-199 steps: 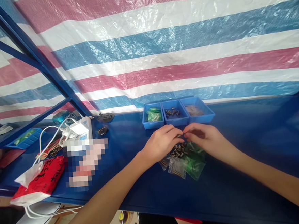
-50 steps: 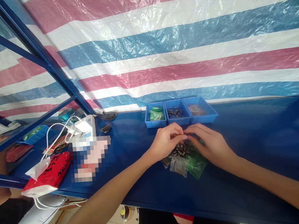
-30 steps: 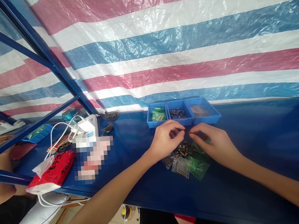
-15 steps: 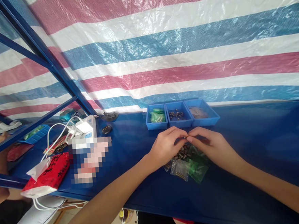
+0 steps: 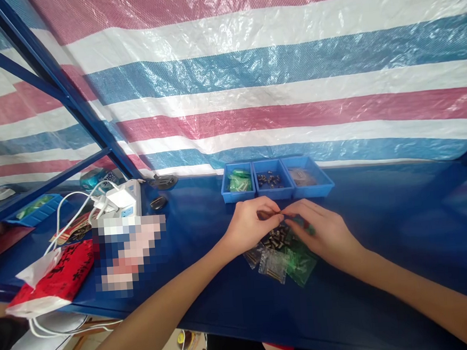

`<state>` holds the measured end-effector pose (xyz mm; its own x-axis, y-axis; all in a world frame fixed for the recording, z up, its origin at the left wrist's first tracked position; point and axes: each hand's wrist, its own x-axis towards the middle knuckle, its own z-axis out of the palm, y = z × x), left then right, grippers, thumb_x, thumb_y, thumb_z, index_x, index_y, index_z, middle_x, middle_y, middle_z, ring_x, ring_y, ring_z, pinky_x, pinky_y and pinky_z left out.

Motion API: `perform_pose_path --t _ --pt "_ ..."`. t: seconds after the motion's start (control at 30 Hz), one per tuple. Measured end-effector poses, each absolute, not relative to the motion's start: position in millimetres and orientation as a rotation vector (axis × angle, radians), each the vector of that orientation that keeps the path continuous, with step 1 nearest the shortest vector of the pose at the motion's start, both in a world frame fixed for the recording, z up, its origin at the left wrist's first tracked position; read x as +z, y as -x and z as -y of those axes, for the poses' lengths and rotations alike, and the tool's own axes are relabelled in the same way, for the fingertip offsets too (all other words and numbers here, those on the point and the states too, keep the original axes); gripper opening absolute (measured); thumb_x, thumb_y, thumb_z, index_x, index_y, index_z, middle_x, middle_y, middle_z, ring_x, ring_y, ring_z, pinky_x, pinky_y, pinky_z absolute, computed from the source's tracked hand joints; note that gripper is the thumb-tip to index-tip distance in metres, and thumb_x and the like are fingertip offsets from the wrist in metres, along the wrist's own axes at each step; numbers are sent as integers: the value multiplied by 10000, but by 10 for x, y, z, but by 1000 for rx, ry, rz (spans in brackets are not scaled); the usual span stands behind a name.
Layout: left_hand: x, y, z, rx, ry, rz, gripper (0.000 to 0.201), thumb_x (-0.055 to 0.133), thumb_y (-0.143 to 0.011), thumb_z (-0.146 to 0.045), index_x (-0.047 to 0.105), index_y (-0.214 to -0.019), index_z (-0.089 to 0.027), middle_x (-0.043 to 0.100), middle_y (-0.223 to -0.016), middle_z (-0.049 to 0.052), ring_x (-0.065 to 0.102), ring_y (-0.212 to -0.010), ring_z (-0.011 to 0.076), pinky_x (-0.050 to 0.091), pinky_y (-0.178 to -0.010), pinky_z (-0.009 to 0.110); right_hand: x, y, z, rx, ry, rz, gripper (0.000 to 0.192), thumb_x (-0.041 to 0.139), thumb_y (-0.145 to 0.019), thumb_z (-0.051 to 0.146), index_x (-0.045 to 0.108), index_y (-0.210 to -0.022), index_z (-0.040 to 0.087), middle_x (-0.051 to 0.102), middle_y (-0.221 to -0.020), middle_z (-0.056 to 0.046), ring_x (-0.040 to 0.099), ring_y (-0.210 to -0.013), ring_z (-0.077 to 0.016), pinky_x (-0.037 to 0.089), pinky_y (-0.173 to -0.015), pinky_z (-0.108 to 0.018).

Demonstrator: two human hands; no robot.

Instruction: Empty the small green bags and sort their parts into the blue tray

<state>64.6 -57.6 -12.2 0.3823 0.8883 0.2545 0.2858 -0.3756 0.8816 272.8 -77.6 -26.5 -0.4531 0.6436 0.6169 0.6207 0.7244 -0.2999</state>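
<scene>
My left hand (image 5: 251, 224) and my right hand (image 5: 321, 227) meet fingertip to fingertip above the blue table. Both are closed in a pinch; whatever sits between the fingertips is too small to make out. Right below them lies a pile of small metal parts (image 5: 277, 238). Around the pile are a clear plastic bag (image 5: 272, 264) holding several long thin pieces, another small clear bag (image 5: 253, 255) partly beside it, and a green plastic bag (image 5: 301, 263) under my right hand. My right hand hides part of the green bag.
Behind my hands stand three blue bins: one with green packets (image 5: 240, 181), one with small metal parts (image 5: 269, 180), one with flat clear bags (image 5: 301, 177). Leftward are a power strip (image 5: 133, 195), a red tissue pack (image 5: 64, 275) and a blue metal frame (image 5: 64, 96).
The view has shifted slightly, so the table things appear further left. My hands stay together at the fingertips; my right fingers have shifted a little. The person at far left shows less.
</scene>
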Motion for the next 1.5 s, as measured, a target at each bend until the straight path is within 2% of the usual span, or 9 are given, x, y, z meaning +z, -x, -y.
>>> perform_pose_path --t 0.17,0.4,0.6,0.7,0.83,1.17,1.37,1.5 --pt "-108 -651 549 935 -1687 -919 189 758 -866 -331 714 -910 -152 731 -781 34 699 -701 161 562 -676 259 -278 -2768 771 -231 905 2242 220 496 -1016 163 653 -1155 228 741 -1049 -90 701 -937 -235 556 -759 -345" --pt "-82 -644 542 844 -1831 -881 181 665 -951 -333 736 -949 -168 754 -923 47 721 -880 184 548 -783 259 -187 -2778 798 -396 854 2284 186 511 -1005 123 676 -1032 203 750 -942 -79 684 -829 -224 509 -701 -332" --pt "-72 -644 552 816 -1888 -868 323 501 -1037 -406 684 -935 -160 726 -849 44 700 -838 173 547 -785 267 -194 -2734 798 -75 941 2223 129 509 -1036 195 636 -1025 211 729 -914 -63 686 -826 -201 510 -667 -306" --pt "-67 -649 576 913 -2009 -980 243 494 -1034 -359 657 -994 -183 698 -823 15 668 -760 151 524 -718 250 -188 -2730 805 53 1001 2182 116 513 -1037 225 629 -1033 215 722 -920 -60 681 -773 -190 503 -621 -302" --pt "-86 -660 613 987 -2203 -1036 128 536 -979 -252 628 -1054 -202 680 -881 12 634 -727 137 476 -627 231 -175 -2723 822 62 992 2185 111 524 -1031 242 632 -1016 219 726 -911 -61 689 -758 -196 505 -600 -302" --pt "-149 -650 617 1048 -2332 -1082 155 554 -933 -190 593 -1082 -207 650 -991 31 636 -749 134 494 -627 246 -204 -2731 823 45 904 2239 115 519 -1028 236 633 -1029 225 720 -950 -67 702 -872 -216 541 -712 -318" --pt "-103 -627 652 974 -2561 -1016 152 519 -975 -202 598 -1105 -216 656 -1083 47 662 -855 150 504 -657 240 -140 -2726 820 195 1042 2169 169 506 -1029 288 649 -959 232 694 -809 -26 615 -601 -160 470 -544 -294" --pt "-94 -608 650 923 -2681 -1027 133 527 -1001 -263 603 -1093 -204 670 -1071 45 670 -877 157 501 -658 241 -130 -2719 825 236 1051 2172 190 501 -1027 291 649 -923 233 684 -781 -16 597 -577 -155 456 -533 -291"
